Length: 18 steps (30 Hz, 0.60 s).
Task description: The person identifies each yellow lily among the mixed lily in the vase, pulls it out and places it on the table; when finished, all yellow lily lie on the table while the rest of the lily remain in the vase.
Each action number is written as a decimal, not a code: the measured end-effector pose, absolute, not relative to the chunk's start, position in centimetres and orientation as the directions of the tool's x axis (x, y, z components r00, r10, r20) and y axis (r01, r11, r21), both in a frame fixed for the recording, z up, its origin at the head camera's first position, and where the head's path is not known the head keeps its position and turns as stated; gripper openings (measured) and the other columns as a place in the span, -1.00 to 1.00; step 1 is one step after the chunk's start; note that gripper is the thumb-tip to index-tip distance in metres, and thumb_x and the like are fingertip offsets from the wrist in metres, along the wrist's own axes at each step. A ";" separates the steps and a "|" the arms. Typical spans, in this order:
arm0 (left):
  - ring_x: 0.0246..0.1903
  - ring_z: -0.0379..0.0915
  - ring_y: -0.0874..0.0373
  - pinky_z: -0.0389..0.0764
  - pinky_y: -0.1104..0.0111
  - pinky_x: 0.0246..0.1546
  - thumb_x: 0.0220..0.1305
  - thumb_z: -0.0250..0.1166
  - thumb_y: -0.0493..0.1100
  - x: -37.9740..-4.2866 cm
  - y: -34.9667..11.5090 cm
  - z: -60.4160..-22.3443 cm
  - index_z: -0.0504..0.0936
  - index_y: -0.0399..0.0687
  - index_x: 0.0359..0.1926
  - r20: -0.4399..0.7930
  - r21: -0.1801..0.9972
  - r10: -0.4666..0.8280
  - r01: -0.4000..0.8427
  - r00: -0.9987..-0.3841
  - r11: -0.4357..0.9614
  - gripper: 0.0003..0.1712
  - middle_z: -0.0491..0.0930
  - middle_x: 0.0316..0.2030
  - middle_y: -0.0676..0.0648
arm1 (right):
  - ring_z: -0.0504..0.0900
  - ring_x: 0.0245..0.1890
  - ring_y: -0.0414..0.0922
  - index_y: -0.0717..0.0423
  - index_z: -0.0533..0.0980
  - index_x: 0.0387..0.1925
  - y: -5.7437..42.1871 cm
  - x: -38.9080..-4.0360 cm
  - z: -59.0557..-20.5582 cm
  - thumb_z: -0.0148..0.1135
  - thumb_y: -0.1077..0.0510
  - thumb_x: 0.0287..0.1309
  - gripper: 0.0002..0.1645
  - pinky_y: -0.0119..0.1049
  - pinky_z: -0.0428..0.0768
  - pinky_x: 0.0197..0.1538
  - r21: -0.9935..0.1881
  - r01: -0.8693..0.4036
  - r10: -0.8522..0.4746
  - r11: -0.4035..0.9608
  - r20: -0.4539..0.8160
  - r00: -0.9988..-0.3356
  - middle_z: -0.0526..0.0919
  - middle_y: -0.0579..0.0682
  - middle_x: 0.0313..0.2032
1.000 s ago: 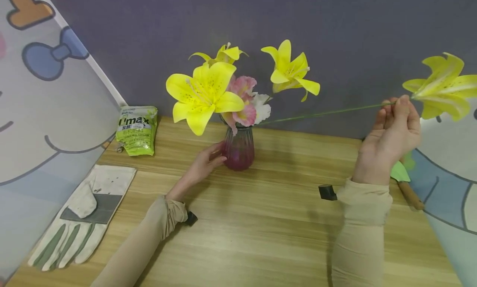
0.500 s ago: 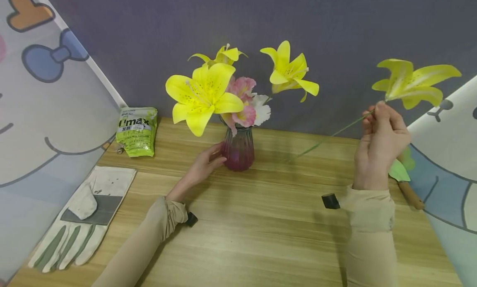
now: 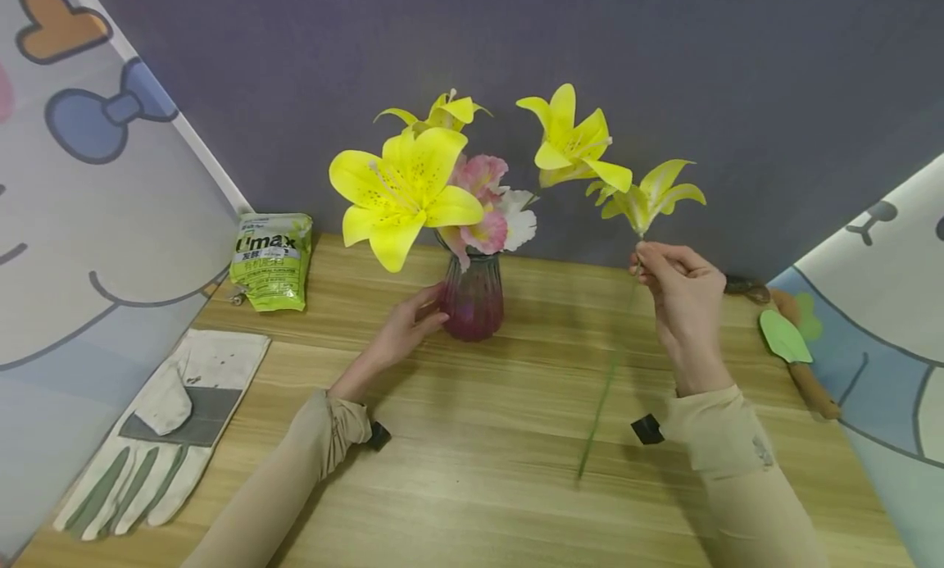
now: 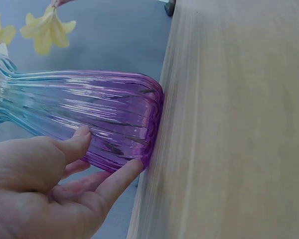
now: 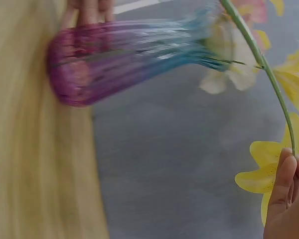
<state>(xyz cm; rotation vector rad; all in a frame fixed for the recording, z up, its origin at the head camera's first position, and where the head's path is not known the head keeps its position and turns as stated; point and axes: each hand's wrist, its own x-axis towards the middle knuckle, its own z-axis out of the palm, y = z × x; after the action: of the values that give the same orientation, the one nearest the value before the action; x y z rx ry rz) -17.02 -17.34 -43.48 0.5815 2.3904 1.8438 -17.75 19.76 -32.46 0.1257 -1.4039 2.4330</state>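
Loose lily (image 3: 646, 204) (more upright) nearer vase (image 3: 474, 304)

Dark-speckled yellow lilies (image 3: 435, 174), pink and white blooms (image 3: 484, 228), a blue-to-purple vase (image 3: 474, 306) and a green-striped white glove (image 3: 199, 416) brighten a wood-grained surface (image 3: 479, 502).

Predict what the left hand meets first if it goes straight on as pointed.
The ribbed vase, practically at once: the left hand points toward its side and looks to be touching it, though exact contact is hard to judge.
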 end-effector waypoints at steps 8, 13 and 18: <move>0.43 0.34 -0.39 0.65 0.16 0.28 0.56 0.18 -0.48 -17.0 -17.3 -43.7 0.19 -0.55 0.56 0.188 0.937 0.336 0.271 -0.923 0.220 -0.34 0.27 0.50 -0.51 | 0.82 -0.42 -0.12 0.34 0.78 -0.28 18.4 -18.0 -34.9 0.39 0.48 0.33 -0.89 -0.42 0.80 -0.34 -0.920 -0.201 0.097 -0.336 0.178 -0.979 0.84 0.11 -0.36; 0.43 0.33 -0.39 0.66 0.17 0.28 0.57 0.16 -0.49 -17.0 -17.3 -43.7 0.17 -0.54 0.57 0.180 0.941 0.344 0.262 -0.922 0.212 -0.33 0.26 0.50 -0.52 | 0.82 -0.42 -0.14 0.28 0.78 -0.30 17.4 -18.5 -36.4 0.40 0.46 0.33 -0.88 -0.37 0.83 -0.29 -0.960 -0.172 0.051 -0.220 0.165 -0.985 0.85 0.05 -0.36; 0.45 0.31 -0.38 0.65 0.16 0.29 0.57 0.16 -0.49 -17.0 -17.3 -43.7 0.17 -0.52 0.58 0.179 0.942 0.343 0.261 -0.922 0.209 -0.33 0.25 0.52 -0.50 | 0.82 -0.40 -0.16 0.38 0.75 -0.22 16.3 -19.5 -37.4 0.44 0.42 0.32 -0.96 -0.32 0.84 -0.21 -0.986 -0.133 0.001 -0.097 0.133 -0.991 0.85 0.00 -0.37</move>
<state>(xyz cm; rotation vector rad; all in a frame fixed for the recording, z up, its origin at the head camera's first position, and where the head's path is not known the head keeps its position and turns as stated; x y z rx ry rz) -17.04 -17.34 -43.65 0.5976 2.3881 1.8383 -19.54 16.26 -37.43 0.1504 -2.0474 2.2575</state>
